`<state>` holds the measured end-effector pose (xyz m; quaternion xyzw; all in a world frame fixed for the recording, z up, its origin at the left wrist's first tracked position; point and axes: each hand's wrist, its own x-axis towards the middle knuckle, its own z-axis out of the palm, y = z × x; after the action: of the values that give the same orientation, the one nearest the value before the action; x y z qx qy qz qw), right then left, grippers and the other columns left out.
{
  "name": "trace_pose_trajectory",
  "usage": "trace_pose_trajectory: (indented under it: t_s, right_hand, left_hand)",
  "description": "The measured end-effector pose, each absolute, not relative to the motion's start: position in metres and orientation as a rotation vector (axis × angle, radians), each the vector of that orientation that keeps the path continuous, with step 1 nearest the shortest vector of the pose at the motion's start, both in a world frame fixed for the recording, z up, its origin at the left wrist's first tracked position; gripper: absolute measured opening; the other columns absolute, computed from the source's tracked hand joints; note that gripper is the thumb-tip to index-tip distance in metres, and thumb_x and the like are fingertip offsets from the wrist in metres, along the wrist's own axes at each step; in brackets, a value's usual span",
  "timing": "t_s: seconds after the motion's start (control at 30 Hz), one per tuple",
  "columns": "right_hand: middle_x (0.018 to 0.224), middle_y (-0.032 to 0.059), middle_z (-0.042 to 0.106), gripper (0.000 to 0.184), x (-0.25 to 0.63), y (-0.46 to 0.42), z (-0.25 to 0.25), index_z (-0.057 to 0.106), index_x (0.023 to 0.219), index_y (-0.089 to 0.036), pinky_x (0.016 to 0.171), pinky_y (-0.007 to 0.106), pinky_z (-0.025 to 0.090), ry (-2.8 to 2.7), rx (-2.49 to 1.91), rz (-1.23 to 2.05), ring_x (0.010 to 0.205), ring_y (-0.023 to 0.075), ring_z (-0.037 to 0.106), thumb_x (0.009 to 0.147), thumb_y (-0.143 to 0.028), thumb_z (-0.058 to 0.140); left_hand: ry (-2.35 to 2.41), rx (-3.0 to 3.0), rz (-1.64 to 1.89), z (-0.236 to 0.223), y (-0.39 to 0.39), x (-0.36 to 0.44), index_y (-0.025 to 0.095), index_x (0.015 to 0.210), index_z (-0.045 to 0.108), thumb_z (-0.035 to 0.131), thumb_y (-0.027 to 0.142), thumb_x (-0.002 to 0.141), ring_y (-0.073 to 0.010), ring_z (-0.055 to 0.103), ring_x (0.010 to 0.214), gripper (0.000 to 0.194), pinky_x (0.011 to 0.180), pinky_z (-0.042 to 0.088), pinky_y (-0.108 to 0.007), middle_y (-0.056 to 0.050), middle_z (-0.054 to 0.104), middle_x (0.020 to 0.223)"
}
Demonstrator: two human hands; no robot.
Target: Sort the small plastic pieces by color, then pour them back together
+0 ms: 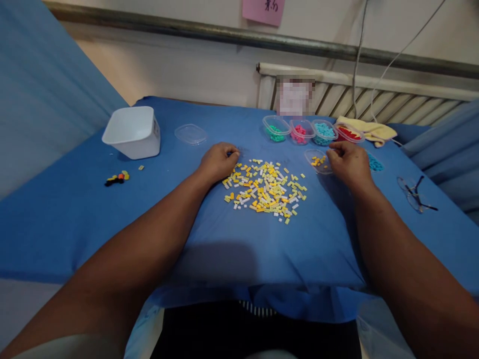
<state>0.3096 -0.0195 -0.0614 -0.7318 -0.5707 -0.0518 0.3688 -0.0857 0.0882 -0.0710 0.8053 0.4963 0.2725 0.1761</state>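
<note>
A loose pile of small toy bricks (267, 189), yellow, orange and white, is spread on the blue cloth in front of me. My left hand (220, 160) rests at the pile's upper left edge, its fingers curled together; whatever is in them is hidden. Over the right rim of a shallow clear tub (318, 162) with a few orange bricks inside, my right hand (350, 162) hovers with thumb and fingers pinched. Any piece between those fingertips is too small to make out. A tub of blue bricks (375, 162) is partly hidden behind this hand.
Clear tubs of green (276, 133), pink (300, 133), light blue (324, 132) and red bricks (349, 132) line the back. A yellow cloth (368, 129) lies beside them, glasses (414, 194) at right. Leftward are a white bin (130, 137), a clear lid (190, 134) and dark-and-coloured bricks (117, 178).
</note>
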Motion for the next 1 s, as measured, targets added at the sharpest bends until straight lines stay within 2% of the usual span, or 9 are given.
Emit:
trace_pose_trajectory:
  t_s: [0.13, 0.23, 0.43, 0.67, 0.8, 1.0]
  right_hand:
    - [0.106, 0.0172, 0.085, 0.038, 0.321, -0.025, -0.059, 0.085, 0.116, -0.017, 0.093, 0.048, 0.06, -1.428, -1.858, -0.131, 0.094, 0.0319, 0.077, 0.099, -0.038, 0.059]
    - [0.108, 0.0166, 0.085, 0.038, 0.325, -0.032, -0.054, 0.085, 0.117, -0.019, 0.095, 0.051, 0.06, -1.454, -1.934, -0.132, 0.099, 0.0346, 0.078, 0.1, -0.042, 0.06]
    - [0.136, 0.0256, 0.08, 0.055, 0.311, -0.036, -0.056, 0.077, 0.141, -0.012, 0.11, 0.06, 0.057, -1.624, -2.061, -0.127, 0.124, 0.0433, 0.075, 0.102, -0.048, 0.065]
    - [0.148, 0.0241, 0.076, 0.069, 0.298, -0.032, -0.064, 0.07, 0.153, -0.013, 0.11, 0.062, 0.059, -1.857, -2.037, 0.045, 0.126, 0.0455, 0.076, 0.103, -0.06, 0.062]
    - [0.151, 0.0221, 0.075, 0.07, 0.298, -0.034, -0.068, 0.068, 0.156, -0.014, 0.114, 0.061, 0.059, -1.976, -1.901, 0.038, 0.133, 0.0452, 0.074, 0.101, -0.057, 0.066]
    - [0.147, 0.0232, 0.077, 0.057, 0.298, -0.023, -0.074, 0.073, 0.15, -0.013, 0.118, 0.063, 0.056, -1.958, -1.866, -0.105, 0.135, 0.0448, 0.072, 0.099, -0.037, 0.066]
  left_hand:
    - [1.404, 2.282, 0.77, -0.071, 0.088, -0.086, 0.022, 0.105, 0.084, 0.059, 0.033, 0.102, -0.031, 0.073, 0.121, 0.028, 0.112, 0.056, -0.045, -0.011, 0.082, 0.126]
    - [1.391, 2.289, 0.781, -0.071, 0.088, -0.086, 0.022, 0.104, 0.084, 0.059, 0.033, 0.102, -0.0306, 0.073, 0.121, 0.028, 0.112, 0.056, -0.044, -0.01, 0.082, 0.126]
    - [1.406, 2.284, 0.773, -0.07, 0.088, -0.086, 0.021, 0.106, 0.085, 0.059, 0.034, 0.101, -0.0312, 0.074, 0.123, 0.029, 0.114, 0.056, -0.044, -0.01, 0.082, 0.126]
    - [1.407, 2.264, 0.77, -0.07, 0.086, -0.086, 0.022, 0.104, 0.084, 0.059, 0.033, 0.101, -0.0309, 0.074, 0.121, 0.028, 0.109, 0.057, -0.044, -0.009, 0.082, 0.126]
    - [1.431, 2.269, 0.749, -0.069, 0.085, -0.085, 0.022, 0.104, 0.083, 0.059, 0.033, 0.102, -0.0304, 0.074, 0.123, 0.027, 0.111, 0.056, -0.043, -0.01, 0.082, 0.129]
    - [1.414, 2.278, 0.772, -0.07, 0.086, -0.085, 0.024, 0.105, 0.083, 0.059, 0.033, 0.102, -0.0304, 0.074, 0.123, 0.027, 0.112, 0.057, -0.044, -0.009, 0.082, 0.128]
